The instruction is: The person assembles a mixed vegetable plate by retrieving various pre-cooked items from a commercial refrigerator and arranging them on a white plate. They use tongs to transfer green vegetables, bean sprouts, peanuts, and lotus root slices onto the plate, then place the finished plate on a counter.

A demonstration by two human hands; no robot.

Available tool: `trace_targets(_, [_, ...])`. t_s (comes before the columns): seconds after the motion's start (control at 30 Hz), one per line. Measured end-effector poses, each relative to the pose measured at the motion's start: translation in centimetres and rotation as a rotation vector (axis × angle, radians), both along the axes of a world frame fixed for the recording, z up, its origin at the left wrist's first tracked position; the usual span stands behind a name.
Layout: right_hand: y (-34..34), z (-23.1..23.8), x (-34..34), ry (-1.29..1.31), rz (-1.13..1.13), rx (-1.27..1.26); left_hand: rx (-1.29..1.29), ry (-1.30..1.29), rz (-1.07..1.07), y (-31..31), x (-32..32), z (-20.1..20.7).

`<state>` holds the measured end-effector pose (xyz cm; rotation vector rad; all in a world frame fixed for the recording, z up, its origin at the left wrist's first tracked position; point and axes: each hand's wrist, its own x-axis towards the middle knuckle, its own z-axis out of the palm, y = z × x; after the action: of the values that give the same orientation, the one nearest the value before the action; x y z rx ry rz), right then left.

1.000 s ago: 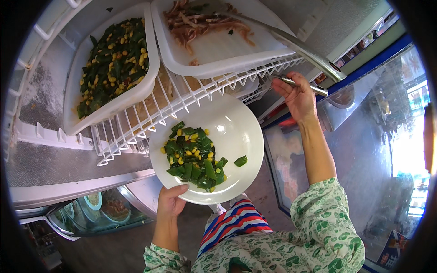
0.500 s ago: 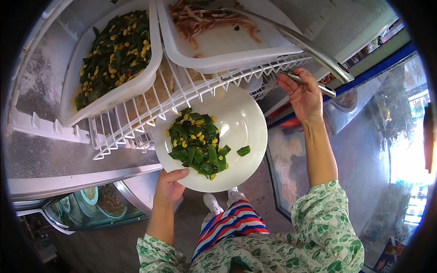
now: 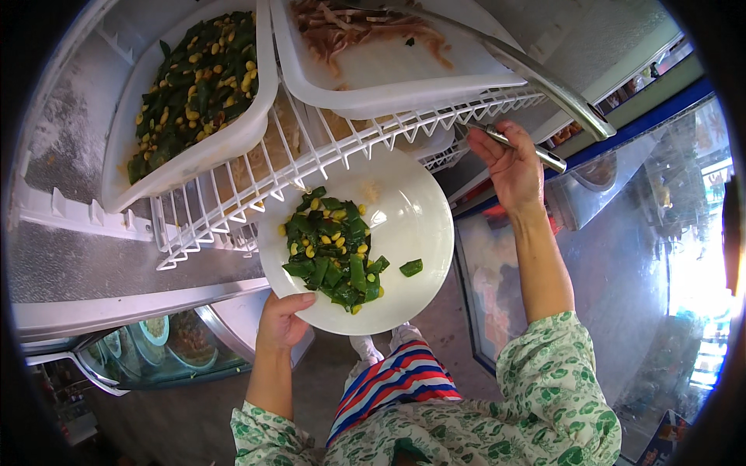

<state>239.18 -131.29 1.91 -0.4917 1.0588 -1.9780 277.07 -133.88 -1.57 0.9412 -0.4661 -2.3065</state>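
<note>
Below a white plastic tray [image 3: 404, 100], our left hand [image 3: 281, 322] grips a glossy round white plate [image 3: 412, 217] by its rim (likely slick, breakable; best held there); our right hand [image 3: 514, 169] clasps a silver metal handle [image 3: 550, 159].

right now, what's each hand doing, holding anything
Left hand: closed on the edge of the white plate.
Right hand: holding a metal handle, its far end hidden.

The left hand [image 3: 280, 325] is low, below the shelf's [image 3: 332, 155] front edge, thumb [image 3: 298, 302] on top; its hidden fingers seem tucked under. The right hand [image 3: 514, 175] is higher, near that edge's right end, fingers [image 3: 487, 146] bent. Its arm [image 3: 542, 260] reaches up.
</note>
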Motion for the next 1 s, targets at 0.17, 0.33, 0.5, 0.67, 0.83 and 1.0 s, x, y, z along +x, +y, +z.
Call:
trace_targets(0.17, [-0.1,1.3,1.0,-0.049,0.028,-0.034,0.003,-0.001,-0.039,-0.5,-0.2,-0.4])
trace_targets(0.33, [2.2,1.7,1.9,-0.13,0.122,-0.112,-0.015,0.022,-0.04,-1.1,-0.7,-0.5])
trace_targets(0.5, [6.0,2.4,3.0,0.017,0.237,-0.049,-0.006,0.021,0.002,-1.5,-0.4,-0.5])
trace_targets(0.67, [8.0,3.8,4.0,0.352,0.271,-0.021,0.006,0.076,0.007,-1.2,0.5,-0.5])
trace_targets(0.83, [8.9,6.4,4.9,0.656,0.303,-0.026,0.009,0.115,-0.016,-0.2,1.7,-0.4])
trace_targets(1.0, [9.6,8.6,6.6,0.807,0.362,-0.021,-0.032,0.114,0.002,0.8,2.4,-0.2])
